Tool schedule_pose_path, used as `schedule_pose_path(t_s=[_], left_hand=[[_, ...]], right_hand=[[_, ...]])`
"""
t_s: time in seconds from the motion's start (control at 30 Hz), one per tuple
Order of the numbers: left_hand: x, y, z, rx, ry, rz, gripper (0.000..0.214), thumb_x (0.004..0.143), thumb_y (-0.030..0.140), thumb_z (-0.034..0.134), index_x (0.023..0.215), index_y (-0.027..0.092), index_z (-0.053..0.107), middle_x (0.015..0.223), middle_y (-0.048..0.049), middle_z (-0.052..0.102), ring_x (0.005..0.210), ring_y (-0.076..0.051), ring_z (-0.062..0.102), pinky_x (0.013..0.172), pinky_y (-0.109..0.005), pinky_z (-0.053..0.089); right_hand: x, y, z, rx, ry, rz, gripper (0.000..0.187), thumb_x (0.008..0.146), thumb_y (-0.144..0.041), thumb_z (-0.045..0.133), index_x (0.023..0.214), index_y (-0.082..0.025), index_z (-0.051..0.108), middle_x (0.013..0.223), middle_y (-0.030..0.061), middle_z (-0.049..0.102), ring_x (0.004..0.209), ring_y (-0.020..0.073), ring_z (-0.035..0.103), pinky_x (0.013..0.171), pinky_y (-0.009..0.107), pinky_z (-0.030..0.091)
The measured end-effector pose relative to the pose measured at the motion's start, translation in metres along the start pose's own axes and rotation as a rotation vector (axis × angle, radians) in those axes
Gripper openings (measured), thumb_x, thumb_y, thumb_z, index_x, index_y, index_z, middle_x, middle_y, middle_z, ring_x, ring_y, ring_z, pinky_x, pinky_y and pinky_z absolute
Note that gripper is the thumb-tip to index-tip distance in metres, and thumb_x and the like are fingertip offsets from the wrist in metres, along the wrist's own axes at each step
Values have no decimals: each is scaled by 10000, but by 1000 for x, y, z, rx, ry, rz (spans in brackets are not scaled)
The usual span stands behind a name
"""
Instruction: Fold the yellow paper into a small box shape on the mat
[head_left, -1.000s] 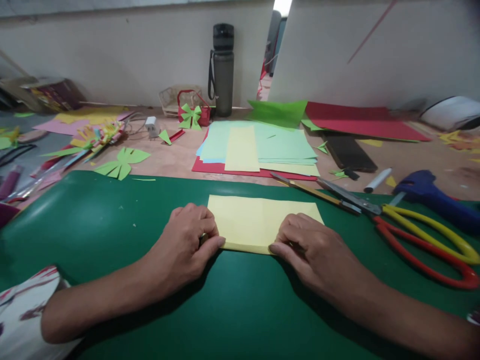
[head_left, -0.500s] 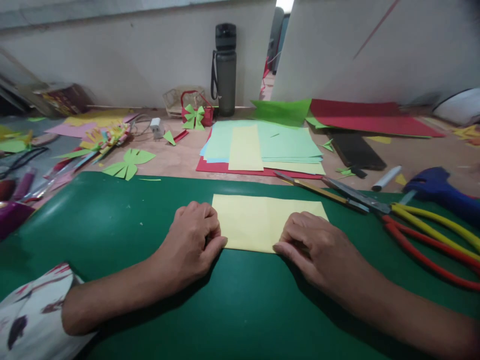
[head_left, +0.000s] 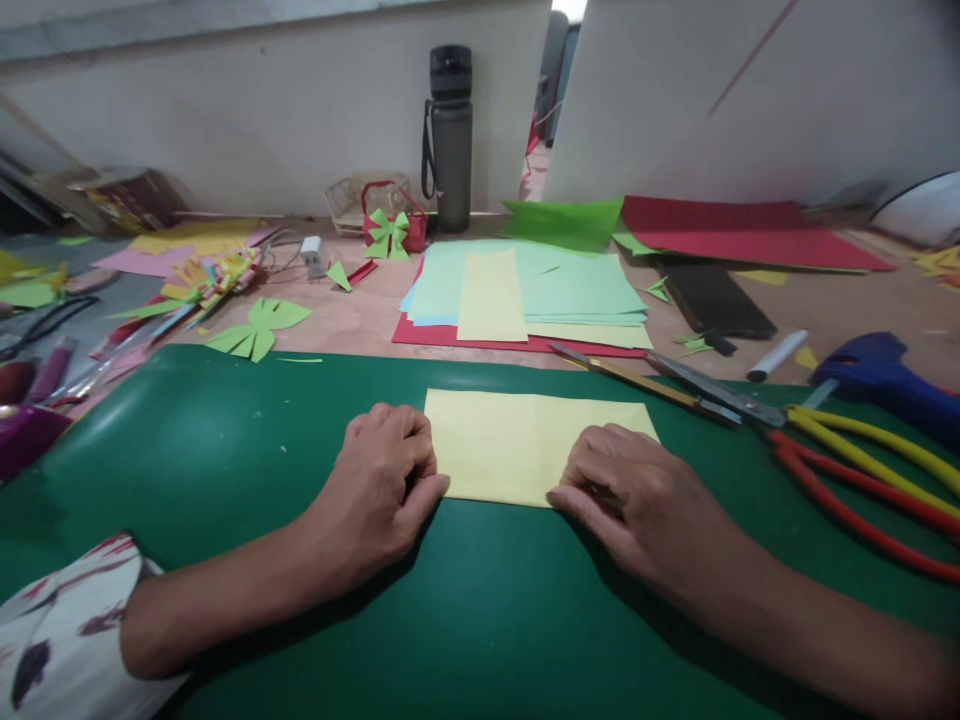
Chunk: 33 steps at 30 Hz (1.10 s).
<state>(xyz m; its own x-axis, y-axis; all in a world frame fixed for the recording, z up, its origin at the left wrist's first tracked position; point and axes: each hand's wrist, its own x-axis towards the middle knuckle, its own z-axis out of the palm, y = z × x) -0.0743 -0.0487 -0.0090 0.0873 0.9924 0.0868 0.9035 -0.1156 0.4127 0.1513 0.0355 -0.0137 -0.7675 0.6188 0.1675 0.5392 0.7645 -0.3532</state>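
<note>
A folded pale yellow paper (head_left: 517,440) lies flat on a dark green mat (head_left: 225,450). My left hand (head_left: 386,480) rests at the paper's near left corner, fingers curled, the thumb pressing the paper's edge. At the near right corner sits my right hand (head_left: 634,495), fingers curled too and pinching that edge down. Both hands keep the paper against the mat.
Big scissors with red and yellow handles (head_left: 840,450) lie to the right, beside a blue glue gun (head_left: 881,375) and a white marker (head_left: 776,355). A stack of coloured sheets (head_left: 525,295), a dark bottle (head_left: 450,135), green paper bows (head_left: 259,325) and scraps lie beyond the mat.
Both hands stay on the paper's near corners with only slight finger shifts. The view has moved a little.
</note>
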Motion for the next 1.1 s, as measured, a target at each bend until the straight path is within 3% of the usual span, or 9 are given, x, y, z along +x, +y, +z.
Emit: schedule_pose_path(t_s=[0.3, 0.37, 0.4, 0.5, 0.6, 0.73, 1.1], left_hand=[[-1, 0, 2, 47, 6, 12, 148, 813, 176, 440, 671, 163, 480, 813, -43, 505, 778, -186, 422, 736, -376, 352], [-1, -3, 4, 80, 25, 82, 124, 813, 156, 437, 876, 165, 544, 909, -63, 517, 845, -203, 430, 775, -392, 349], [0, -5, 4, 118, 25, 140, 244, 816, 142, 433, 1037, 185, 530, 987, -77, 509, 896, -218, 427, 804, -410, 340], [7, -8, 3, 287, -50, 345, 577, 830, 99, 405, 1334, 360, 302, 1193, -95, 416, 1036, -265, 390, 879, -496, 281], [16, -6, -4, 386, -206, 519, 713, 806, 62, 415, 1354, 460, 192, 1269, -89, 351, 1123, -294, 342, 923, -569, 213], [24, 2, -13, 416, -353, 614, 718, 792, 70, 436, 1351, 453, 199, 1314, -81, 329, 1154, -301, 321, 948, -561, 201], [28, 9, -19, 390, -374, 655, 681, 761, 75, 471, 1324, 418, 297, 1273, -73, 392, 1093, -282, 370, 926, -456, 258]], right_hand=[[1, -1, -1, 10, -22, 29, 172, 807, -197, 546, 642, -183, 497, 677, 18, 517, 667, 157, 441, 609, 291, 295], [1, -1, -1, 21, -23, 27, 138, 799, -169, 552, 668, -184, 512, 692, 16, 529, 682, 157, 446, 624, 293, 295], [1, -1, -1, 27, -26, 26, 126, 795, -153, 552, 679, -183, 517, 696, 13, 532, 685, 155, 447, 632, 293, 295], [1, -2, -3, 34, -29, 22, 121, 786, -115, 549, 686, -175, 518, 687, 6, 535, 671, 146, 441, 637, 291, 290], [0, -2, -4, 37, -31, 27, 127, 788, -98, 540, 683, -167, 520, 678, 8, 537, 668, 143, 443, 638, 289, 291], [0, -3, -5, 48, -17, 31, 120, 794, -116, 546, 685, -165, 531, 683, 9, 547, 681, 143, 454, 651, 290, 300], [0, -2, -4, 27, -12, 19, 112, 799, -135, 545, 692, -168, 536, 694, 10, 554, 692, 147, 467, 664, 294, 313]])
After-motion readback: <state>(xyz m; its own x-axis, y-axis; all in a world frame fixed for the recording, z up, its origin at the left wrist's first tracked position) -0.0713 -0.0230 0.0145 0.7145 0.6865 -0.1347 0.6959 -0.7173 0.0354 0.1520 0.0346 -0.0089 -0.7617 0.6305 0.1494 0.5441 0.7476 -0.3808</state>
